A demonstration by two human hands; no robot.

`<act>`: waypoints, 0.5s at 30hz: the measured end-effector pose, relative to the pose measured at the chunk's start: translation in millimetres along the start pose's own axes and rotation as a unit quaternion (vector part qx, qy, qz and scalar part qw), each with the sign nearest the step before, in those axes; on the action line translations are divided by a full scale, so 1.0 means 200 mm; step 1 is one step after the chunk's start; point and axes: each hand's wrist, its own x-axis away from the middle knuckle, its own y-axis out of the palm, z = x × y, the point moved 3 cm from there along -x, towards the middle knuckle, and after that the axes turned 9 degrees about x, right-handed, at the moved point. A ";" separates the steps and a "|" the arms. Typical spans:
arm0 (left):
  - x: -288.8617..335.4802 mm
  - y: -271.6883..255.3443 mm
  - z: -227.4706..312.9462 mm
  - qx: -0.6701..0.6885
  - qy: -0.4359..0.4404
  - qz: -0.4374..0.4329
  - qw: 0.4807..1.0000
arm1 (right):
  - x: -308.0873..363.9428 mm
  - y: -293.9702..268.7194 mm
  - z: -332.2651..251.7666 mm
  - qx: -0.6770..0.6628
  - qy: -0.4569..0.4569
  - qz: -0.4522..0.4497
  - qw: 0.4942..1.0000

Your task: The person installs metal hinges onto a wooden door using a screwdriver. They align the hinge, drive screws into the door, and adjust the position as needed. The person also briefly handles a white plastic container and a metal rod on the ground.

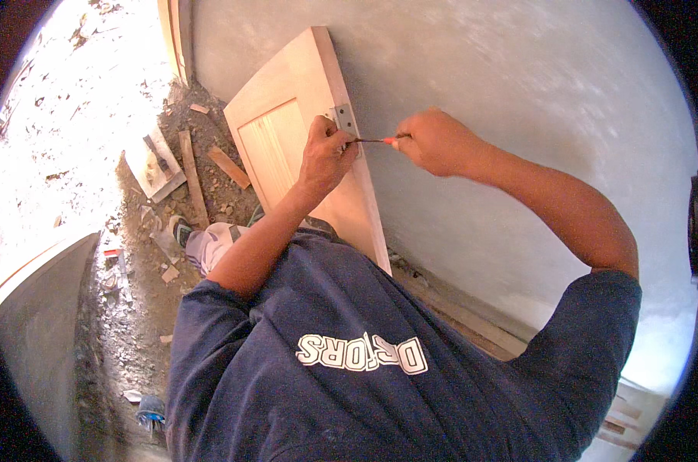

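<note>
A pale wooden panel door (364,200) stands on its edge, leaning near the wall, with a metal hinge (344,117) on its narrow side. My right hand (439,144) is closed round the red handle of a screwdriver (374,141), whose dark shaft runs level to the left. The tip meets the door edge just below the visible hinge plate. There my left hand (326,158) is closed, thumb and fingers pinched beside the tip. Whatever lies between those fingers is hidden.
A plastered grey wall (518,77) rises close behind the door, to the right. On the dirt floor at left lie wood offcuts (228,167), a pale board (155,165) with a dark tool on it, and rubble. A blue object (150,412) sits at lower left.
</note>
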 end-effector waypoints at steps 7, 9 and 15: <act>-0.03 -0.02 0.03 0.003 -0.022 -0.020 1.000 | -0.02 -0.10 0.04 -0.089 0.092 -0.036 0.991; -0.04 -0.03 0.03 0.007 -0.030 -0.028 0.999 | 0.03 -0.10 0.03 -0.008 -0.001 0.078 0.997; -0.03 -0.01 0.03 0.025 -0.026 -0.034 0.999 | 0.09 -0.02 -0.02 0.171 -0.121 0.171 0.963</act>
